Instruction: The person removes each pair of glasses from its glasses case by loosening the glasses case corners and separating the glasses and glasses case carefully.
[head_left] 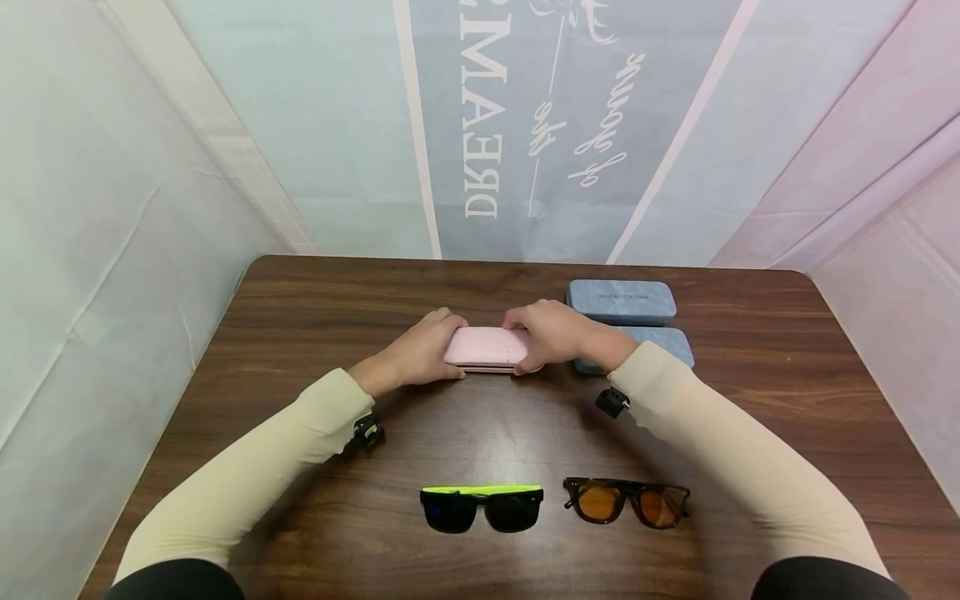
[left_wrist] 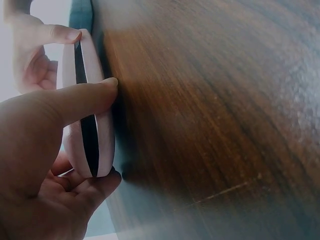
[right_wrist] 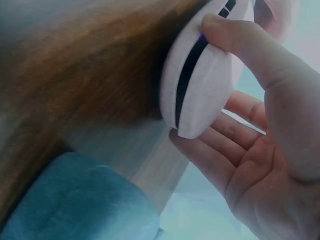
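Observation:
A pink glasses case [head_left: 486, 346] lies lengthwise at the middle of the wooden table, held from both ends. My left hand [head_left: 422, 350] grips its left end, thumb at the front side and fingers behind. On the other end, my right hand [head_left: 557, 332] holds it likewise, its thumb over the dark seam in the right wrist view. That dark band runs between the two pink halves of the case [left_wrist: 105, 135] in the left wrist view. The inside of the case is hidden.
Two blue glasses cases, a rear one [head_left: 622, 302] and a front one [head_left: 663, 340], sit right of the pink case, the front one partly behind my right wrist. Nearer me lie black sunglasses [head_left: 482, 510] with lime temples and tortoiseshell glasses [head_left: 628, 502] with orange lenses.

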